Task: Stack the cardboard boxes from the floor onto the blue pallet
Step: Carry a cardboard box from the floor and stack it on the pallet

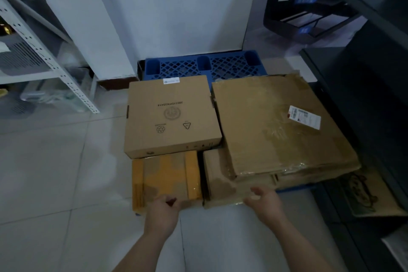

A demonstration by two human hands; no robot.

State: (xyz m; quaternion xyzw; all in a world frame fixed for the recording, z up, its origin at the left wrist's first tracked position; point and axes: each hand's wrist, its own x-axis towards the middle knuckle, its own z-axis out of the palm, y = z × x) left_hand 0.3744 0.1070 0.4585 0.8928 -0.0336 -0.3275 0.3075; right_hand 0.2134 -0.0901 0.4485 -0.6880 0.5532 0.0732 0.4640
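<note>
The blue pallet [223, 65] lies against the white wall and carries several cardboard boxes. At its front left sits a yellow-taped box [165, 176]; my left hand [162, 214] touches its near edge with loosely curled fingers. Behind it lies a flat printed box [171, 115]. At the front right is a plain taped box [220, 181], and a large flat box with a shipping label [280, 126] lies partly on top of it. My right hand [266, 202] hovers at the plain box's near edge, fingers relaxed and holding nothing.
A white metal shelf rack [44, 51] stands at the left. Dark shelving [371, 95] runs along the right, with a flattened piece of cardboard [373, 194] on the floor beside it. Black wire trays [306, 11] sit at the back right. Pale tiled floor [55, 172] spreads to the left.
</note>
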